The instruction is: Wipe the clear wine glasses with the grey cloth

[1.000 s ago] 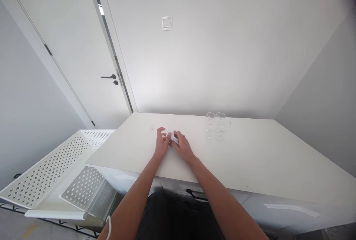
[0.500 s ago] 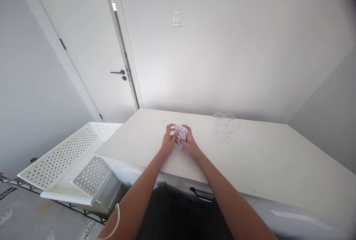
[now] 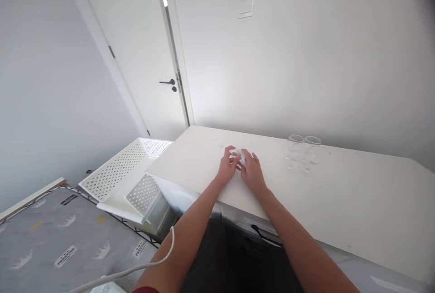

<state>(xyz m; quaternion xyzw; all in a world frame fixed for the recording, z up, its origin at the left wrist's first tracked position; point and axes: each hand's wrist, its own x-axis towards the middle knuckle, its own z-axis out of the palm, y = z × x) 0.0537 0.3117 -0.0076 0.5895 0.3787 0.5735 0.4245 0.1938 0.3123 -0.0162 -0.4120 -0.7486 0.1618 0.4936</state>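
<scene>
My left hand [image 3: 227, 166] and my right hand [image 3: 253, 171] are close together above the white tabletop [image 3: 210, 148]. Between them is a crumpled white cloth [image 3: 239, 152], with the fingers of both hands curled round it. Whether something clear sits inside the cloth, I cannot make out. To the right, several clear glasses stand in a group, among them a left rear glass [image 3: 295, 144] and a right rear glass [image 3: 311, 145]. Just behind my left hand, a small clear item [image 3: 221, 146] lies on the top, too faint to name.
Left of the cabinet are white perforated bins [image 3: 117, 166]. A grey patterned bed surface [image 3: 68, 247] fills the lower left. A white cable [image 3: 142, 266] crosses my left forearm. Below the tabletop's front edge is a black drawer handle [image 3: 265, 235]. Behind are the wall and a door [image 3: 136, 48].
The view has turned left, so everything appears farther right. Both hands still hold the cloth; the fingers have shifted round it, and my right hand now covers more of it.
</scene>
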